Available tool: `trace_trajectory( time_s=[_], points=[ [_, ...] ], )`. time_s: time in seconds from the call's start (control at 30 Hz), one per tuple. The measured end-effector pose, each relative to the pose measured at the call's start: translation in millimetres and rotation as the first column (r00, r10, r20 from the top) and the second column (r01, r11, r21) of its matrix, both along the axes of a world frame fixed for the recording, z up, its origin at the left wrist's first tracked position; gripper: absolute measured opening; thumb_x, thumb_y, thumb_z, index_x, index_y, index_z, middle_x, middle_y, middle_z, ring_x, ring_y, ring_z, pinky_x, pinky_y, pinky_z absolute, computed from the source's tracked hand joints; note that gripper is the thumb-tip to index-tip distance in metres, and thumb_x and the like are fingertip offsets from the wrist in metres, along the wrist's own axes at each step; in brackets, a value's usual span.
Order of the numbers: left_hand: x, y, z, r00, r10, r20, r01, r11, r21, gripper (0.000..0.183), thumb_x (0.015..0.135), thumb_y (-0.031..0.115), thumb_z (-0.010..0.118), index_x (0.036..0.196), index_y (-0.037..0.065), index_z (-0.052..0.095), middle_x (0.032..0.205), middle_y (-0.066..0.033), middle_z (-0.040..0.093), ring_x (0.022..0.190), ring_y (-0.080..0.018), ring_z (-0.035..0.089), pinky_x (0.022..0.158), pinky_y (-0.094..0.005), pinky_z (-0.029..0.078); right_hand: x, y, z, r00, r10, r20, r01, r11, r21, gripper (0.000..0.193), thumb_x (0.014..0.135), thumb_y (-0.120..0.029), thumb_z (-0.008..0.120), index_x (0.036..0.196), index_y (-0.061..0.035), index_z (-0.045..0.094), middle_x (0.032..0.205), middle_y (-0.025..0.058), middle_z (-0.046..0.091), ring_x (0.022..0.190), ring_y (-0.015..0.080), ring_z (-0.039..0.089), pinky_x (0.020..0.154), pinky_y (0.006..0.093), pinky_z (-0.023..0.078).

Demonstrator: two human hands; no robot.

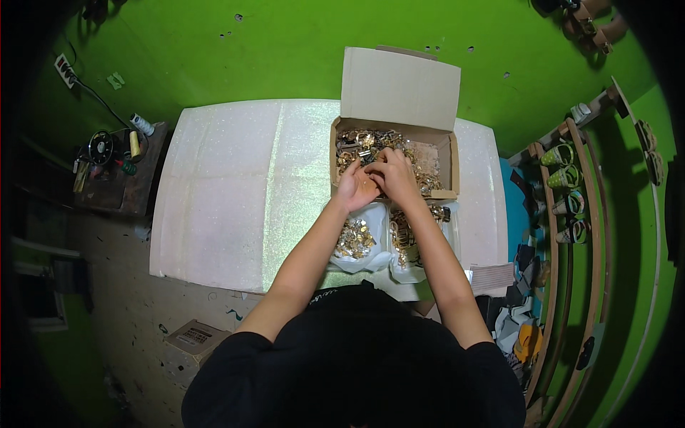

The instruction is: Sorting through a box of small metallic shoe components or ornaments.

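Observation:
My left hand (357, 188) is turned palm up over the near edge of an open cardboard box (446, 162), fingers spread. Tiny specks show on its palm, too small to name. Above that palm, my right hand (397, 175) has its fingertips drawn together; whatever they pinch is hidden. Gold and silver metal pieces, like buckles or shoe ornaments (367, 139), fill much of the box. Nearer to me, a white plastic-lined container (357, 265) holds shiny gold and silver pieces (357, 239). Beside it, under my right forearm, another white container (407, 275) holds gold chain-like pieces (401, 239).
The box lid (399, 82) stands raised against the green wall. A pale glittery sheet covers the table (221, 185). Left is a small side table (118, 185) with thread spools; right, a wooden rack (553, 235) with patterned sandals. A carton (196, 342) sits on the floor.

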State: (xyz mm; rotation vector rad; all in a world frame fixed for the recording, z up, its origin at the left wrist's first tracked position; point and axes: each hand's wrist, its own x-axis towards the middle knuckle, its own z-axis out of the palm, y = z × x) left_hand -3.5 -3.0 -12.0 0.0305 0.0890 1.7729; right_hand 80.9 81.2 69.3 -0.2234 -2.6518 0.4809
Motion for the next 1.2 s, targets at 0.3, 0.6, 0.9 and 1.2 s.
trace_trajectory(
  time_s=[0.3,0.6,0.9,1.2],
  points=[
    [-3.6,2.5,-8.5,0.999,-0.049,-0.002,0.049,0.991,0.124,0.055,0.087,0.047,0.023,0.115,0.004,0.041,0.11,-0.0124,0.048,0.101,-0.0228,0.046,0.09,-0.0377,0.033,-5.7,9.6,1.8,0.987,0.099,0.124,-0.117,0.981,0.151,0.008,0.065,-0.015,0.06,0.071,-0.0105,0.06,0.082,0.0031,0.048,0.083,0.0203,0.045,0.069,0.0338,0.034],
    [0.0,2.6,1.3,1.0,-0.013,0.016,0.013,1.0,0.016,0.058,0.086,0.048,0.023,0.115,0.002,0.04,0.116,-0.0135,0.045,0.109,-0.0246,0.041,0.095,-0.0392,0.029,-2.6,11.2,-3.8,0.98,0.095,0.173,-0.116,0.987,0.115,0.014,0.07,-0.015,0.056,0.077,-0.0036,0.055,0.088,0.009,0.047,0.088,0.0247,0.043,0.075,0.0352,0.035],
    [2.0,0.2,14.6,0.998,-0.002,-0.061,0.006,0.998,0.059,0.067,0.086,0.05,0.018,0.127,-0.003,0.022,0.131,-0.0183,0.028,0.121,-0.0283,0.028,0.099,-0.0404,0.023,33.3,-3.7,6.6,0.933,0.25,0.26,-0.136,0.912,-0.388,0.019,0.071,-0.015,0.058,0.08,0.0014,0.057,0.083,0.0147,0.053,0.084,0.0303,0.049,0.076,0.0376,0.039],
    [-0.1,-0.1,13.5,0.997,-0.003,-0.079,0.01,0.996,0.087,0.067,0.086,0.049,0.019,0.125,-0.004,0.027,0.128,-0.0197,0.033,0.115,-0.0285,0.037,0.096,-0.0412,0.028,20.4,-9.6,8.5,0.991,0.051,0.127,-0.026,0.982,-0.19,0.014,0.067,-0.014,0.059,0.073,-0.0021,0.058,0.077,0.0125,0.054,0.075,0.0304,0.053,0.069,0.0386,0.042]
  ],
)
